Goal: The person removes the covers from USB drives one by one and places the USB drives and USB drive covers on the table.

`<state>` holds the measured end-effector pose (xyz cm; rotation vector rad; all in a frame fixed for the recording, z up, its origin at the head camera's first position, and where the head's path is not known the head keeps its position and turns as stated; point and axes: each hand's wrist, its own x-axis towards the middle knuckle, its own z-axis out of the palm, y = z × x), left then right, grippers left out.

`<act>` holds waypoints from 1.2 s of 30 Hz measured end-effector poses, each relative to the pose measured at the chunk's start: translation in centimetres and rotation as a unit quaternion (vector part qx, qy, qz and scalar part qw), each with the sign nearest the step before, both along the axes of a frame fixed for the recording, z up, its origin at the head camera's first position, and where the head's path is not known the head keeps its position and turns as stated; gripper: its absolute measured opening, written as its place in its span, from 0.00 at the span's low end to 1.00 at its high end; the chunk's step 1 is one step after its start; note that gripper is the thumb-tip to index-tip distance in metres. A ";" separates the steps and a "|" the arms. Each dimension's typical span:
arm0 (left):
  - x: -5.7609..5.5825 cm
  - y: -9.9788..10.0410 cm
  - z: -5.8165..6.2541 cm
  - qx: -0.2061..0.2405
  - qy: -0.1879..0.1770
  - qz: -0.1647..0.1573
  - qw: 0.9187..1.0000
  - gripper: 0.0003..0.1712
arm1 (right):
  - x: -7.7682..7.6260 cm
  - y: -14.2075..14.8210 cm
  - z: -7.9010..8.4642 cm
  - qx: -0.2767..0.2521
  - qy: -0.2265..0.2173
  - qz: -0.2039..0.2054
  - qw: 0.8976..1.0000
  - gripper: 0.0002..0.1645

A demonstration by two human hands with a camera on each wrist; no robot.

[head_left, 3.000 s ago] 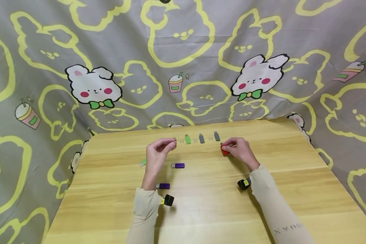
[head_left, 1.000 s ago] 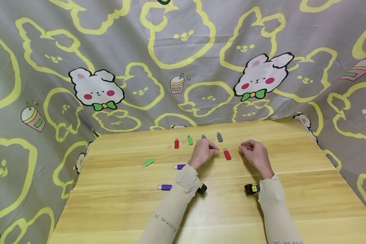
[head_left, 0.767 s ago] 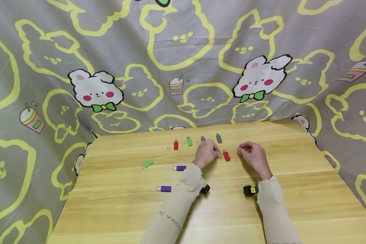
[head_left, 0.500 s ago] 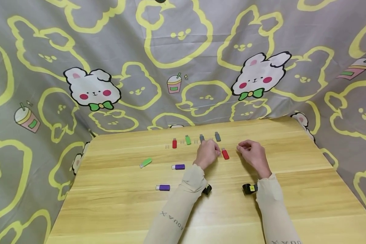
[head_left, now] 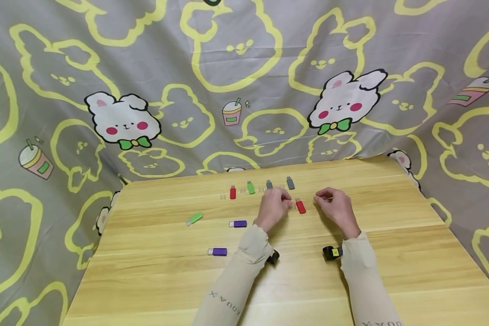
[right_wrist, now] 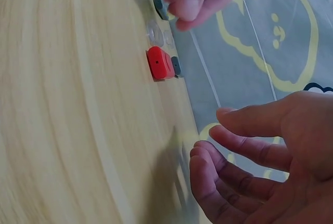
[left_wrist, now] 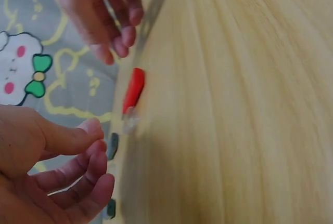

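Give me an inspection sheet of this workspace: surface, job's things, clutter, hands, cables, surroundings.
Surface: flat, light wood-grain table.
Job's things: two red USB sticks, two green sticks, two grey sticks, two purple sticks, all slim and rectangular; small transparent caps nearby.
Clutter: nothing seen.
Hands: left hand left of the nearer red stick, right hand right of it; both appear to hold nothing.
Cables: nothing seen.
Surroundings: grey fabric curtain printed with yellow animal outlines.

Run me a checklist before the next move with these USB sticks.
1. Nearer red stick on the table: ok.
2. Its clear cap off: ok, lying beside it.
3. Left grip free: ok, nothing visible in it.
4. Right grip free: ok, nothing visible in it.
5. Red stick in line with the grey sticks: not ok, it sits in front.
6. Cap not touching the red stick: cannot tell.
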<state>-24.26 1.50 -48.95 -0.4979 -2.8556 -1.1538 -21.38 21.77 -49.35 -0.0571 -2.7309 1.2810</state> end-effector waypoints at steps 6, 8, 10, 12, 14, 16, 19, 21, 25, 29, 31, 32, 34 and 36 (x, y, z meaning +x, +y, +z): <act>0.7 -2.1 0.8 0.076 -0.019 -0.010 0.997 0.05 | -0.1 -0.3 0.0 -0.001 0.001 0.007 1.000 0.10; 1.0 -3.1 1.3 0.105 -0.027 -0.010 0.994 0.06 | -0.2 -0.4 0.0 -0.004 0.001 0.009 1.000 0.10; 1.3 -4.2 1.8 0.131 -0.025 -0.009 0.991 0.07 | -0.2 -0.6 0.2 -0.009 0.005 0.011 1.000 0.11; 1.6 -5.4 2.3 0.153 -0.021 -0.005 0.988 0.08 | -0.2 -0.8 0.3 -0.015 0.007 0.012 1.000 0.11; 1.8 -6.9 2.7 0.173 -0.012 0.006 0.985 0.08 | -0.2 -1.0 0.4 -0.021 0.008 0.013 1.000 0.11; 2.1 -8.4 3.0 0.189 -0.003 0.027 0.982 0.09 | -0.2 -1.1 0.4 -0.027 0.009 0.017 0.999 0.12; 2.3 -10.7 3.3 0.212 0.008 0.060 0.975 0.10 | -0.1 -1.2 0.4 -0.033 0.013 0.022 0.999 0.12; 2.4 -12.1 3.5 0.225 0.012 0.077 0.971 0.10 | -0.1 -1.3 0.5 -0.035 0.021 0.026 0.999 0.13; 2.6 -13.9 3.6 0.252 0.019 0.095 0.963 0.08 | -0.1 -1.7 0.7 -0.040 0.036 0.036 0.998 0.13; 2.6 -14.8 3.7 0.264 0.035 0.106 0.958 0.09 | 0.1 -2.7 1.0 -0.046 0.054 0.049 0.996 0.12; 2.6 -15.2 3.7 0.265 0.041 0.111 0.957 0.10 | 0.2 -3.5 1.2 -0.051 0.066 0.059 0.995 0.11; 2.6 -15.5 3.8 0.266 0.041 0.115 0.956 0.10 | 0.2 -3.9 1.2 -0.053 0.071 0.067 0.994 0.10; 2.6 -16.1 3.8 0.267 0.044 0.126 0.954 0.10 | 0.3 -4.8 1.2 -0.055 0.081 0.084 0.992 0.10; 2.6 -17.0 3.7 0.270 0.047 0.137 0.952 0.10 | 0.4 -5.8 1.2 -0.056 0.088 0.102 0.989 0.11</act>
